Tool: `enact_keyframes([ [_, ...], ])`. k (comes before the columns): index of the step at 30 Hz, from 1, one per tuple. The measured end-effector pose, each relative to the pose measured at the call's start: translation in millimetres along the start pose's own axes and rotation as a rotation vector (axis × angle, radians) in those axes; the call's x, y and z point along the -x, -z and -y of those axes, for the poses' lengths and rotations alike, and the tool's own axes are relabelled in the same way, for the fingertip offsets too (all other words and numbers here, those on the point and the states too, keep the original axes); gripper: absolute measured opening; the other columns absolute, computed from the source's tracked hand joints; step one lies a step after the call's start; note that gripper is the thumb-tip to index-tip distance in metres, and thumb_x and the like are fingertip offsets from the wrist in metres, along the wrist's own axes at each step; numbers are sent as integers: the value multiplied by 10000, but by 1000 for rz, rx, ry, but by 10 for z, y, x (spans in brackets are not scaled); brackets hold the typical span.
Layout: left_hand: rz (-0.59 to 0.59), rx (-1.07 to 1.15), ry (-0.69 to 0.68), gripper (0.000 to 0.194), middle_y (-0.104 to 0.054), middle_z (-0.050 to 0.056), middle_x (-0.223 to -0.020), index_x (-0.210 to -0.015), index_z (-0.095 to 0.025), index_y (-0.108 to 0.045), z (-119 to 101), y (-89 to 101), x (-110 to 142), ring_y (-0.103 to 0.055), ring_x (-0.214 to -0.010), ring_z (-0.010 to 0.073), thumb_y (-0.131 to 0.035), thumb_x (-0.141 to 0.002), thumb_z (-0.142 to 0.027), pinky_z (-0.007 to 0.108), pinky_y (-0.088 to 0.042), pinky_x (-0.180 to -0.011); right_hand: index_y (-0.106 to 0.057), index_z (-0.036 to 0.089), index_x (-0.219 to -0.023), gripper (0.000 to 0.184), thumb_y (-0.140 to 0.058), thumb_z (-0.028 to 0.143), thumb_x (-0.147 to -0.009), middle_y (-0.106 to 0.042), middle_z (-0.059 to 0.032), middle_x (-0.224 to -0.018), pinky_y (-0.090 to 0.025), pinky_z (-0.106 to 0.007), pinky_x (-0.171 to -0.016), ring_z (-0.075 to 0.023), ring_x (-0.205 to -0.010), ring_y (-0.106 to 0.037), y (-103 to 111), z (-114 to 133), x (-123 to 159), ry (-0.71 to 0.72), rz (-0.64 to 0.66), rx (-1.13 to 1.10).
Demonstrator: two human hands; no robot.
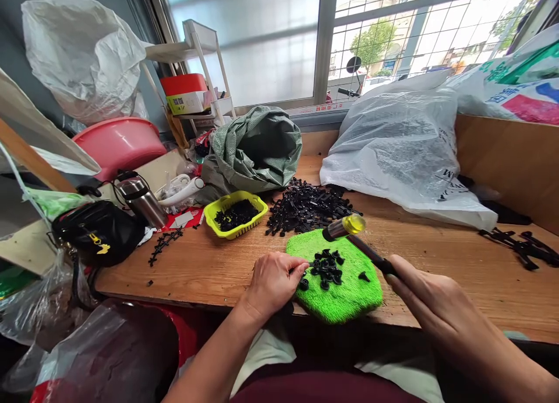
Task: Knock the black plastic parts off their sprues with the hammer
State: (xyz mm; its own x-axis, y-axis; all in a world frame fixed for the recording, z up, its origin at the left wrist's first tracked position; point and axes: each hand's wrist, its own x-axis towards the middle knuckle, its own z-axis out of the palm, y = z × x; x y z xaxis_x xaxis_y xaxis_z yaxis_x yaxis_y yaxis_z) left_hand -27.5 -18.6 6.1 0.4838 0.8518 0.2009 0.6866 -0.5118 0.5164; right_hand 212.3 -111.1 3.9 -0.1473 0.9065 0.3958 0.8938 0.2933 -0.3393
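My right hand (430, 298) grips the dark handle of a small mallet (345, 227), which has a metal body and a yellow face. Its head is raised just above the far edge of a green terry cloth pad (349, 298) lying on the wooden workbench (463, 286). A cluster of small black plastic parts (325, 269) sits on the pad. My left hand (273, 283) rests at the pad's left edge, its fingertips pinched at the cluster on a small black part, mostly hidden by the fingers.
Behind the pad lies a heap of black plastic runners (305, 208), next to a yellow plastic basket (227, 208) of black parts. A white plastic bag (397, 152), a green woven sack (255, 149), a steel flask (137, 202) and a black bag (96, 231) stand around the bench.
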Motion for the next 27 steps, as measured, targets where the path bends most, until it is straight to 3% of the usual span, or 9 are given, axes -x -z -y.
enact_keyframes([
  [4, 21, -15, -5, 273, -748, 52, -803, -894, -269, -774, 7, 6, -11, -645, -722, 173, -516, -887, -355, 234, -353, -607, -574, 248, -863, 271, -330, 338, -938, -599, -8, -535, -337, -299, -424, -224, -448, -585, 5, -25, -31, 3, 102, 48],
  [8, 24, 5, 1, 295, -737, 54, -770, -856, -262, -774, 24, -1, -13, -630, -694, 167, -502, -890, -372, 232, -327, -594, -546, 242, -951, 279, -284, 333, -972, -629, -20, -622, -375, -294, -485, -222, -539, -614, 10, -9, -17, -5, 81, 42],
  [13, 39, -21, 8, 356, -715, 50, -708, -756, -242, -762, 25, 0, -19, -600, -649, 160, -472, -895, -395, 243, -290, -571, -509, 259, -785, 203, -356, 284, -917, -548, 6, -499, -285, -299, -419, -222, -419, -555, -37, -9, 5, 14, 158, 106],
  [16, 46, -43, 12, 380, -697, 43, -665, -709, -229, -745, 11, 9, -29, -577, -619, 153, -464, -895, -406, 254, -268, -558, -532, 258, -840, 219, -337, 295, -934, -593, -12, -560, -328, -298, -459, -233, -496, -597, -42, -12, 4, 17, 160, 84],
  [20, 60, -4, 27, 380, -683, 32, -637, -693, -209, -733, 21, -6, -31, -559, -601, 144, -468, -886, -402, 256, -284, -567, -550, 248, -829, 227, -349, 300, -918, -557, -10, -509, -305, -309, -430, -240, -434, -558, -57, 26, 0, 0, 147, 45],
  [23, 40, 252, 91, 333, -702, 28, -695, -758, -188, -733, 89, -29, -33, -582, -661, 148, -485, -860, -385, 237, -353, -608, -572, 244, -852, 265, -336, 339, -927, -618, -32, -591, -386, -312, -477, -244, -519, -606, -37, 35, -5, -17, 112, -18],
  [25, -22, 592, 188, 310, -714, 38, -764, -804, -164, -723, 153, -22, -48, -594, -706, 149, -484, -838, -358, 229, -398, -634, -572, 247, -859, 324, -302, 394, -960, -641, -33, -658, -437, -300, -524, -224, -587, -621, -3, -1, -3, -71, 58, -128],
  [27, -116, 959, 318, 257, -716, 43, -839, -848, -151, -709, 211, 10, -78, -596, -720, 134, -519, -792, -314, 215, -418, -635, -561, 246, -815, 360, -313, 456, -969, -586, -10, -597, -429, -279, -472, -193, -523, -569, 22, -73, 10, -172, -14, -268],
])
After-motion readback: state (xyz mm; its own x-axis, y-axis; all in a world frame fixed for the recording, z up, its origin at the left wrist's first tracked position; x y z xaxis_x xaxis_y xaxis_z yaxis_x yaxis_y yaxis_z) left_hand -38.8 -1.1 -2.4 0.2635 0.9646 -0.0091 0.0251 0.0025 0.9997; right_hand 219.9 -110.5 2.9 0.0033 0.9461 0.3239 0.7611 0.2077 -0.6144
